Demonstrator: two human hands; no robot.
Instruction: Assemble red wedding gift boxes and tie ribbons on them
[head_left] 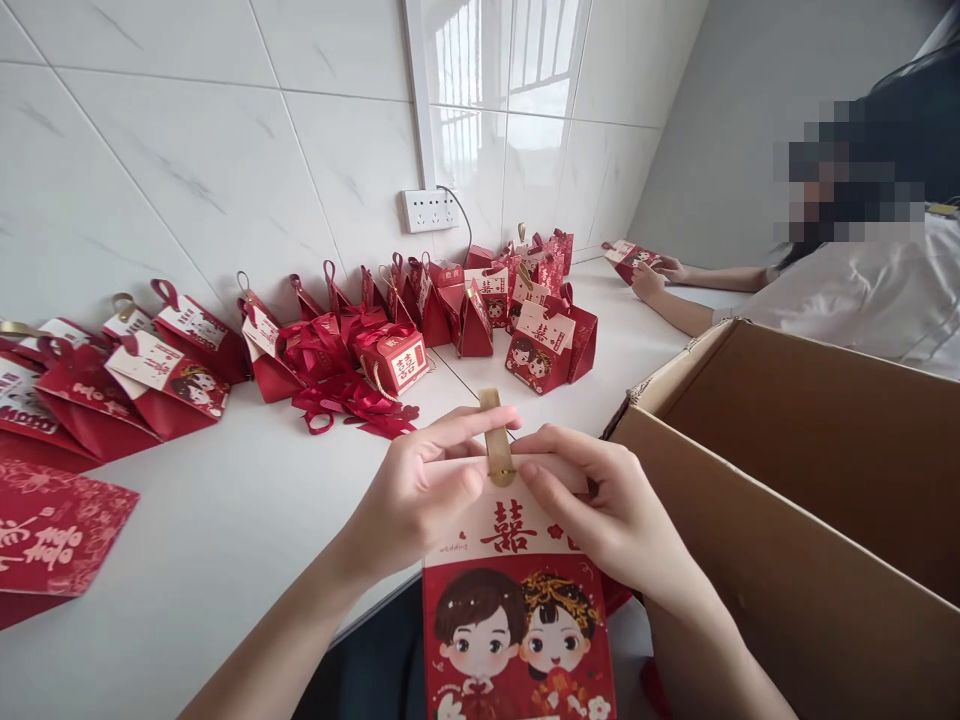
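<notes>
Gift boxes (476,335) line the worktop (262,510) along the wall (337,180), ribbons (356,398) before the middle ones — one box (517,600) between the hands (607,500), a carton (720,490) to its right, a co-worker (847,290) beyond.

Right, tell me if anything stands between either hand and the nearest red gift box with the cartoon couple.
Nothing visible does: the left hand and right hand both grip the gift box near its top, beside the gold ribbon loop. The cardboard box stands off to the right, not between.
</notes>
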